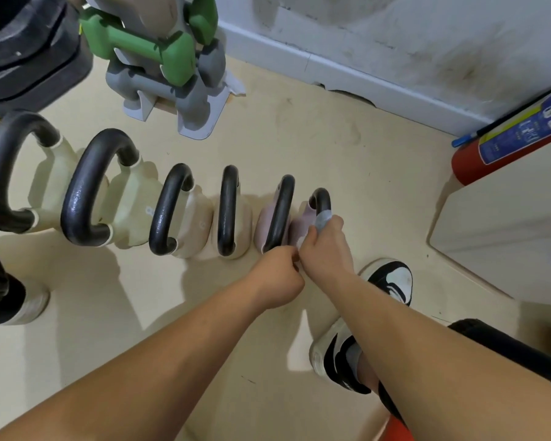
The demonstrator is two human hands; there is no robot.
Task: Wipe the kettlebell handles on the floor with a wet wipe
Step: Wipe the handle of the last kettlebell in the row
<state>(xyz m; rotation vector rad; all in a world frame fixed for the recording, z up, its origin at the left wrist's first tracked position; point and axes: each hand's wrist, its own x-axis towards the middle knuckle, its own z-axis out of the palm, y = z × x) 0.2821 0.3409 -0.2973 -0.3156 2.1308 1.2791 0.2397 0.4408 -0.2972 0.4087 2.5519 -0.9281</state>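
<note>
- Where the right hand (326, 246) curls its fingers, a wet wipe (323, 218) is wrapped over the near end of the handle (321, 200) of the smallest kettlebell (301, 229), the last one at the right of the row; the fingers clench the wipe against the black bar.
- Just beside it, touching knuckle to knuckle, the left hand (280, 273) is curled at the base of the neighbouring pink kettlebell (269, 227); it seems to pinch a trailing corner of the wipe, though the view is too crowded there to be sure.
- Both bare forearms reach in from the bottom edge.
- Six kettlebells stand in a line on the floor (347, 148), their black handles growing larger toward the left: two pinkish ones at the right, then cream ones, the largest cream kettlebell (19, 173) at the far left.
- Behind the row, a grey rack (201, 113) holds dumbbells stacked in its cradles: a green dumbbell (147, 47) above, a grey dumbbell (159, 84) below it.
- Black weight plates (29, 49) lie in the top left corner.
- A red fire extinguisher (506, 138) with a blue label leans at the right, by a pale cabinet (506, 218).
- Two black-and-white shoes (392, 281) sit on the beige floor near the right arm.
- A scuffed white wall (427, 43) with a skirting board closes the room behind.
</note>
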